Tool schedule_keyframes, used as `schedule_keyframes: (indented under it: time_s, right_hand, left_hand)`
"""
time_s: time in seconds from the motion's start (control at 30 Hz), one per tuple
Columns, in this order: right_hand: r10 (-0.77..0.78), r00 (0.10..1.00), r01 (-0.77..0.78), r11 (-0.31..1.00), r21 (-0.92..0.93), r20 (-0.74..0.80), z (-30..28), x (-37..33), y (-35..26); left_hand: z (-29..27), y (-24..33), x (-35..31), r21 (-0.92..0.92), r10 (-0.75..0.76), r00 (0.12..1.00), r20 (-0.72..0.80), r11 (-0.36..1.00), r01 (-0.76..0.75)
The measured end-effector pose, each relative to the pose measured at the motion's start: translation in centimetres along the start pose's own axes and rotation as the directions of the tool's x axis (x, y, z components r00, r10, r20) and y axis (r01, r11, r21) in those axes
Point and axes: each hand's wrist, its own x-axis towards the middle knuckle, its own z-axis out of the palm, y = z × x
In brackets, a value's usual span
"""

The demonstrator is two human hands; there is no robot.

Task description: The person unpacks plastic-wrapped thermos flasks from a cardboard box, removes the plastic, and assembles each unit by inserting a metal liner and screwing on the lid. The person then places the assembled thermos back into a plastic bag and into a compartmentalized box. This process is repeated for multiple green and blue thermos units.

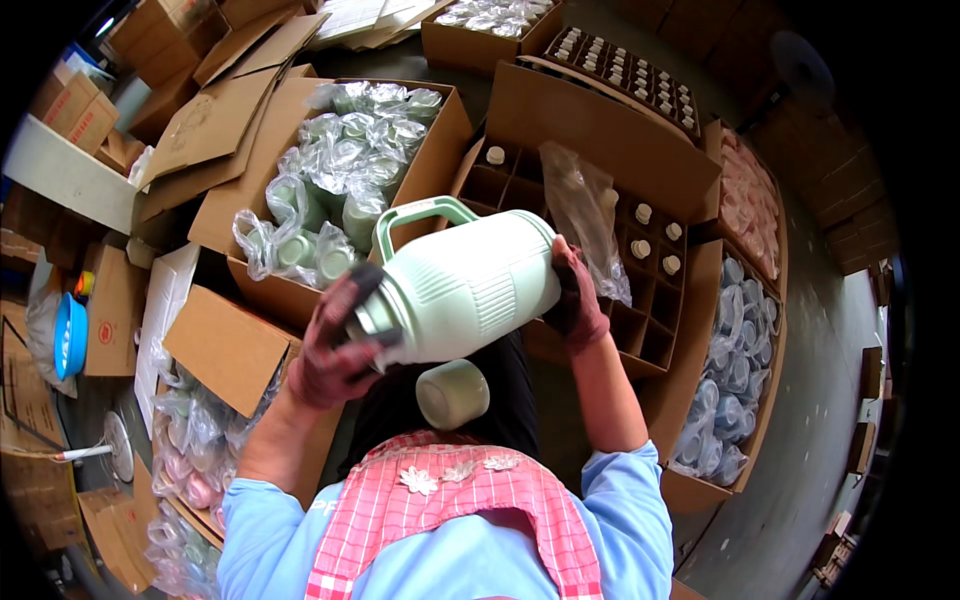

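Observation:
A pale green thermos jug [478, 280] with ribbed sides and a darker green loop handle lies tilted across both hands above my lap. My left hand [340, 340], in a dark red glove, is closed around its neck end at the lower left. At the other end my right hand [577, 300], gloved alike, grips the jug's base; the fingers on its underside are hidden. A small greenish cup [453, 394] rests on my dark trousers just below the jug, untouched by either hand.
Ahead on the left, a carton [440, 130] holds several plastic-wrapped green items. On the right, a divided carton [655, 330] holds white-capped bottles and a clear plastic bag [585, 205]. Another carton [758, 440] carries wrapped bluish cups. Folded cardboard [215, 130] leans at the far left.

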Motion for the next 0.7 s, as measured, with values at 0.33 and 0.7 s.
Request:
schedule_keyframes:
  time_s: [0.33,0.7]
  right_hand:
    - [-0.311,0.941,0.313,0.95,-0.001,-0.132,2.0,-2.7,-0.1]
    - [-0.119,0.983,0.139,0.981,0.136,-0.14,1.1,-0.9,0.2]
  left_hand:
    - [3.4,-1.8,-4.1,-0.851,-0.841,0.53,-0.11,0.355,0.387]
    - [1.6,0.7,0.6,-0.071,-0.336,0.9,-0.276,0.941,0.33]
